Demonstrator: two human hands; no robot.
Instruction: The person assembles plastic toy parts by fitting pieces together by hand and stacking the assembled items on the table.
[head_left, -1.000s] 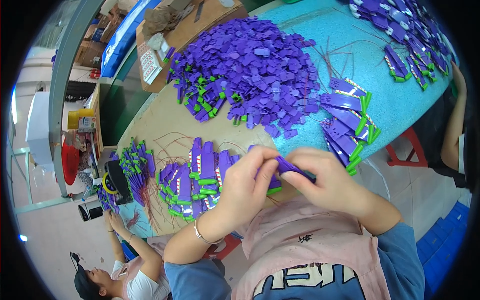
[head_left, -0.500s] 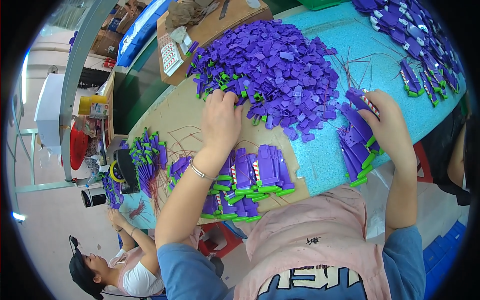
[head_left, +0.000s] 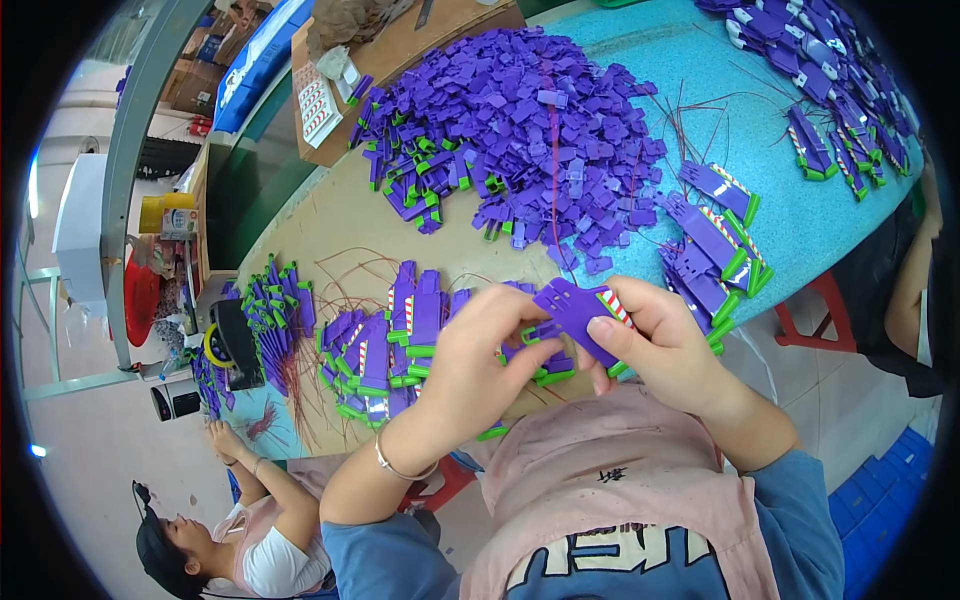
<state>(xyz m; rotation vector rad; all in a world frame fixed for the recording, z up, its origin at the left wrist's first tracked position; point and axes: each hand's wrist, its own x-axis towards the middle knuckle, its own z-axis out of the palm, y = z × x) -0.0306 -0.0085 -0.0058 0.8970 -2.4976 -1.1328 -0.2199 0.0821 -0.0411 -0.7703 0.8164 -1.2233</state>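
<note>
One flat purple plastic piece with red-and-white striped edge (head_left: 575, 315), in right hand (head_left: 662, 342).
Right thumb pressed on its face; left hand (head_left: 492, 345) curled narrow just beside it, grip contents unclear. Heap of small purple plastic parts (head_left: 520, 130) beyond both.

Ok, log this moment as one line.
right hand: holds striped purple part | left hand: close beside that part, grip unclear | ahead: heap of purple pieces
</note>
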